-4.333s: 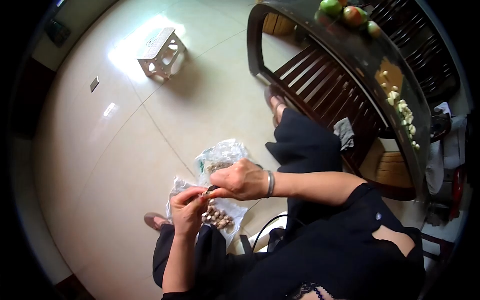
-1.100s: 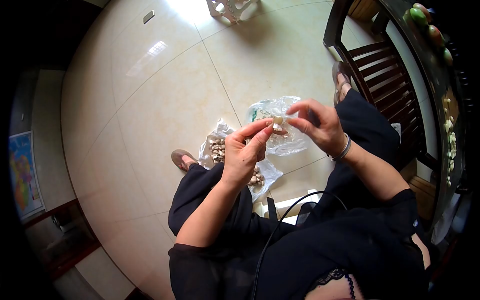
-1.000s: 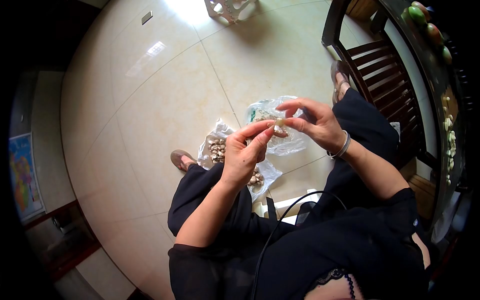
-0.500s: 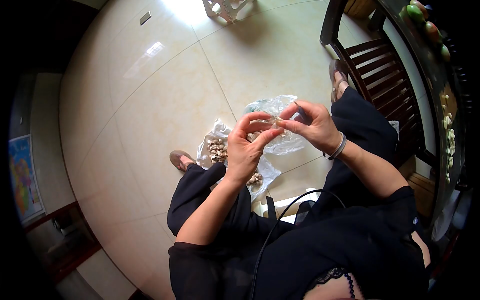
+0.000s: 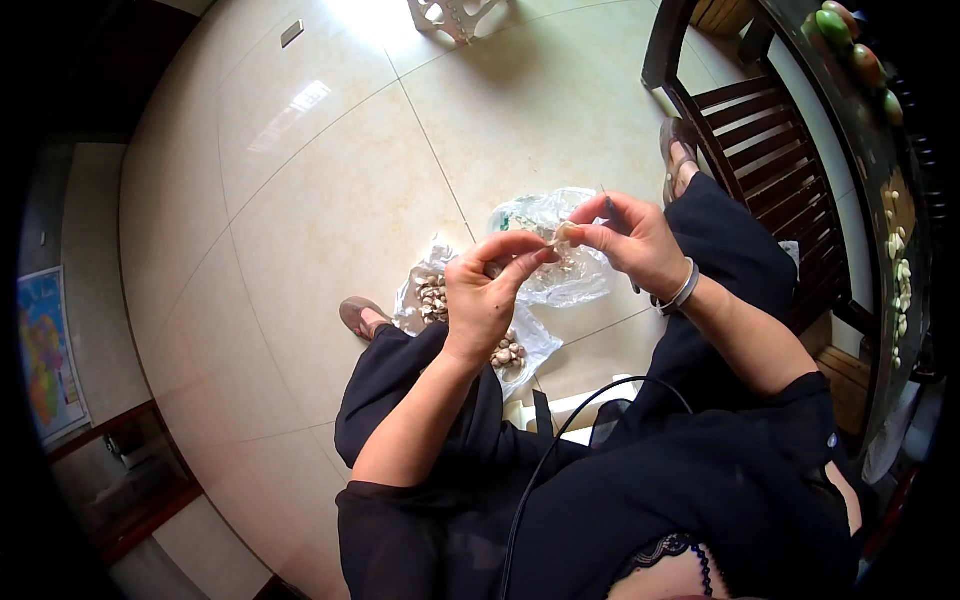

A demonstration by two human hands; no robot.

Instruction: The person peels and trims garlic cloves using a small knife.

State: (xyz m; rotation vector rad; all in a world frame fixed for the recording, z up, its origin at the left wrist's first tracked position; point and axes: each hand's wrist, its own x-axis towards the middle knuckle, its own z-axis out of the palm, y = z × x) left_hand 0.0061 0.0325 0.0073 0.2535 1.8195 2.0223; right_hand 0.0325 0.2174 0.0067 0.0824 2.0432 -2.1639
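Observation:
My right hand (image 5: pixel 637 248) pinches a pale garlic clove (image 5: pixel 564 232) between thumb and forefinger. A small dark blade (image 5: pixel 610 208), which looks like a paring knife, sticks up from its curled fingers. My left hand (image 5: pixel 488 292) is closed at the fingertips on a thin bit of garlic skin (image 5: pixel 552 244) beside the clove. Below the hands a clear plastic bag (image 5: pixel 575 285) with scraps of peel lies on the floor. Unpeeled garlic (image 5: pixel 433 298) rests on a white bag (image 5: pixel 408 305) to the left, partly hidden by my left hand. More garlic (image 5: pixel 508 352) lies below my left wrist.
At right stands a dark table (image 5: pixel 868 185) bearing a row of peeled cloves (image 5: pixel 902 285) and several green and red fruits (image 5: pixel 865 65). A slatted wooden chair (image 5: pixel 755 125) is beside it. A plastic stool (image 5: pixel 458 15) stands on the tiled floor ahead. A black cable (image 5: pixel 540 470) crosses my lap.
My hands have drawn slightly apart, the left moving down and left. The clove stays with my right hand and now shows more clearly.

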